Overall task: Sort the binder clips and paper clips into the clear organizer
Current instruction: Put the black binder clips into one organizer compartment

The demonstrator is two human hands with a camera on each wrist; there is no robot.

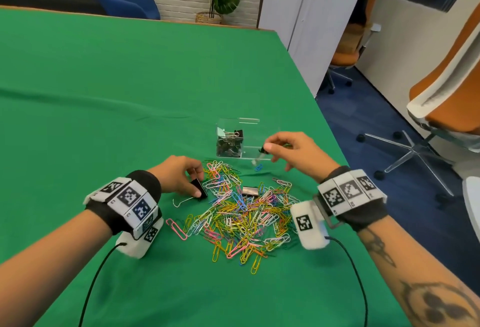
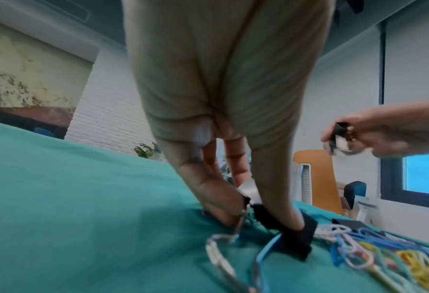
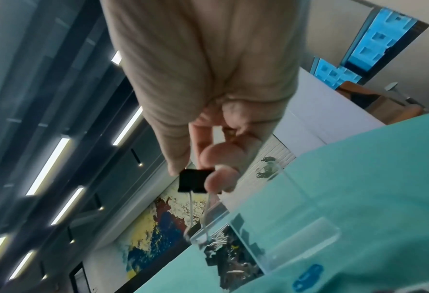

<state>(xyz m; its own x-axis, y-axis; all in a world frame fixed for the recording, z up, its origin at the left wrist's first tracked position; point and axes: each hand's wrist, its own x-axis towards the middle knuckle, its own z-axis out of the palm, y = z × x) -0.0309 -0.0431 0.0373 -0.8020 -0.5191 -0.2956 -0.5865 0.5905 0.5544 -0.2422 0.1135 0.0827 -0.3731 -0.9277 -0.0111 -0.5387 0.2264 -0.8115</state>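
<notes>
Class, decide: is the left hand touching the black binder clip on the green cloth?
Touching. The head view shows the left hand pinching the black binder clip; the left wrist view shows its fingertips on it.

Left hand (image 2: pixel 223 111): seen from the wrist, reaching down to the green cloth (image 2: pixel 82 198); fingertips (image 2: pixel 218 216) and thumb pinch a black binder clip (image 2: pixel 286 232) lying on the cloth, its wire handles (image 2: pixel 218 251) trailing toward the camera. Paper clips (image 2: pixel 373 255): mixed colours, heaped at lower right, just beside the clip. Right hand (image 2: pixel 383 134): raised at right, well apart, holding a second binder clip (image 2: pixel 339 136). Background: white brick wall (image 2: pixel 108 119), orange chair (image 2: pixel 318 178), window (image 2: pixel 423 174).
</notes>
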